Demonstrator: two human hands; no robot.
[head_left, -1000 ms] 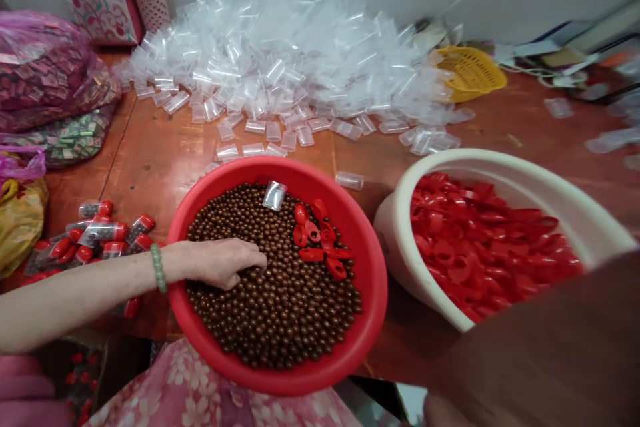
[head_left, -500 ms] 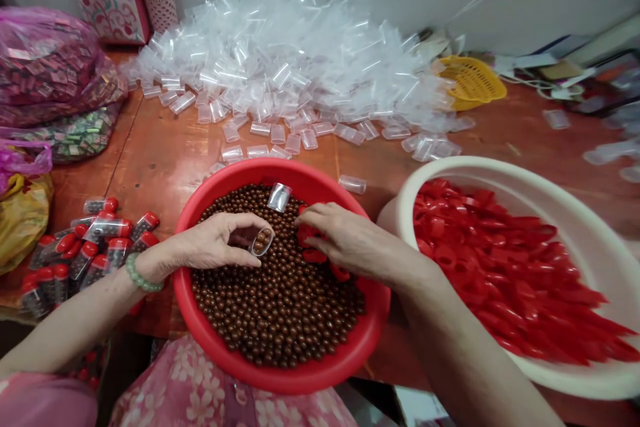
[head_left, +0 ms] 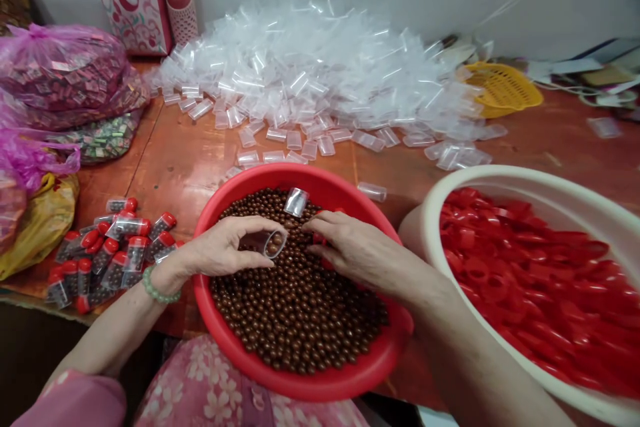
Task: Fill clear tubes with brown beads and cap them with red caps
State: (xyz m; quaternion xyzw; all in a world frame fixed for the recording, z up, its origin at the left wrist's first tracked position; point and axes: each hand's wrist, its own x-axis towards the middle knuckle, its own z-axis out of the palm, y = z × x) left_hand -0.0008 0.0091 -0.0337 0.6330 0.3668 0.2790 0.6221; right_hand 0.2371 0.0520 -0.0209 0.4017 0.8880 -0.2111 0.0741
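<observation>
Between the thumb and fingers of my left hand (head_left: 227, 245) is a clear plastic tube (head_left: 275, 245), its open end facing right with brown balls inside. My right hand (head_left: 357, 250) is curled over the bowl with its fingers closed around a red plastic cap (head_left: 327, 255), partly hidden by them. Below both hands lie many small glossy brown balls (head_left: 295, 320) in a red bowl (head_left: 215, 327). A second clear tube (head_left: 296, 202) rests on the balls near the bowl's far side.
Capped, filled tubes (head_left: 117, 247) lie in a pile at the left. A white tub (head_left: 425, 227) of red caps (head_left: 530, 287) stands at the right. Behind the bowl rises a heap of empty clear tubes (head_left: 320, 73), beside a yellow basket (head_left: 505, 90). Plastic bags (head_left: 65, 73) sit far left.
The whole view has shifted, so things sit further right. My left hand has turned the tube slightly, showing fewer balls at its mouth. My right fingers have drawn in over the red caps.
</observation>
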